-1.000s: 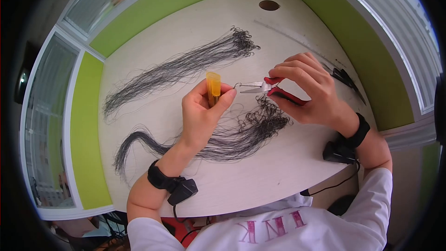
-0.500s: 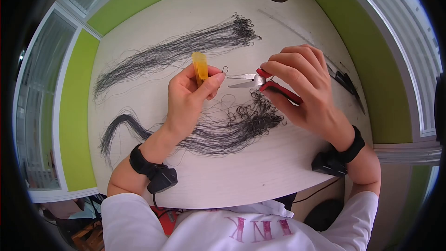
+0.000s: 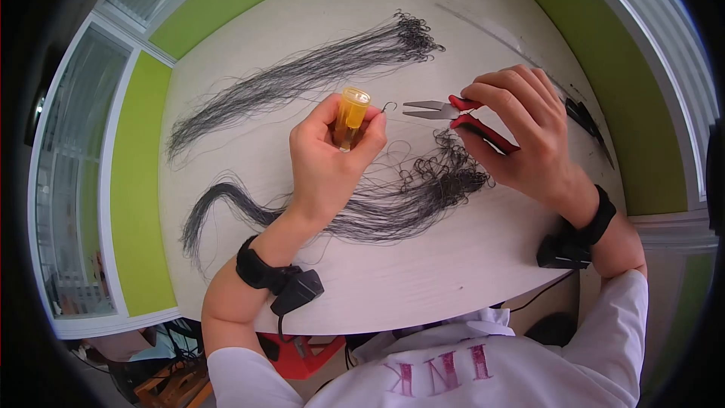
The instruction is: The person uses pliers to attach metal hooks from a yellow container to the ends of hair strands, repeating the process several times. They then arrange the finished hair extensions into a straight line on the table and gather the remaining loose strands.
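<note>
The pliers (image 3: pixel 451 111) have drawn back from the small hook (image 3: pixel 390 106), leaving a gap between them, and the yellow tube (image 3: pixel 353 115) has tipped so its top end shows more. The two hands are apart. The left hand (image 3: pixel 328 155) is closed round the tube, the hook poking out at its thumb and forefinger. The right hand (image 3: pixel 525 132) is wrapped round the red and black handles, the pliers' jaws parted and pointing at the hook.

One dark bundle of hooked strands (image 3: pixel 302 75) lies beyond the hands; another, the nearer bundle (image 3: pixel 377 215), runs beneath them. Bare tabletop (image 3: pixel 400 279) stretches from there to the curved near edge, by the person's shirt (image 3: pixel 483 366). Over right, a dark tool (image 3: pixel 587 125) lies close to the green panel (image 3: pixel 649 121).
</note>
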{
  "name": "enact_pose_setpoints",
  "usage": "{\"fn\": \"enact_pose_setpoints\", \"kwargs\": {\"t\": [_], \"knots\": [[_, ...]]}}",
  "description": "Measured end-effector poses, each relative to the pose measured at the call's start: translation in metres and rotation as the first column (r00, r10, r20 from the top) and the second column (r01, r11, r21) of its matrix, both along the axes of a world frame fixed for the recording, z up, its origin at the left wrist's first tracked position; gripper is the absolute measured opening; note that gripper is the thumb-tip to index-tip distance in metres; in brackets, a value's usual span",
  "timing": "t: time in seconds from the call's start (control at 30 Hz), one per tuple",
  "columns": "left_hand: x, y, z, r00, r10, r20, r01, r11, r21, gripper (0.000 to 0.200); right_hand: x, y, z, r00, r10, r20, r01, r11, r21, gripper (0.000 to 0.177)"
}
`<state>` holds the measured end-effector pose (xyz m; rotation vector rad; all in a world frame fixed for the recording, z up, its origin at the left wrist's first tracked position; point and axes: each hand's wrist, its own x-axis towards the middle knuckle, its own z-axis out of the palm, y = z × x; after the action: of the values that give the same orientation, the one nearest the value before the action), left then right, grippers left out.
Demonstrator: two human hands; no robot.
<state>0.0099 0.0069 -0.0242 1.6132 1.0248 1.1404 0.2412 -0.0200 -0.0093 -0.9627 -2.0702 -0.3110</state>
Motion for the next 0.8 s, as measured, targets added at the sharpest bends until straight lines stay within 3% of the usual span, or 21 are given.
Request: {"fn": "enact_pose_setpoints", "kwargs": {"t": [0.33,0.8], "knots": [[0.005,-0.005,-0.005,0.997,-0.004,0.076,0.007,0.999,-0.034,0.01,-0.004,-0.002,-0.008,0.998,0.004,0.07,-0.005,1.0,0.019,0.044],[0.006,-0.007,-0.009,1.0,-0.025,0.014,0.025,0.999,0.046,0.01,-0.002,-0.005,-0.01,0.998,-0.027,0.051,0.029,0.999,-0.039,0.038]]}}
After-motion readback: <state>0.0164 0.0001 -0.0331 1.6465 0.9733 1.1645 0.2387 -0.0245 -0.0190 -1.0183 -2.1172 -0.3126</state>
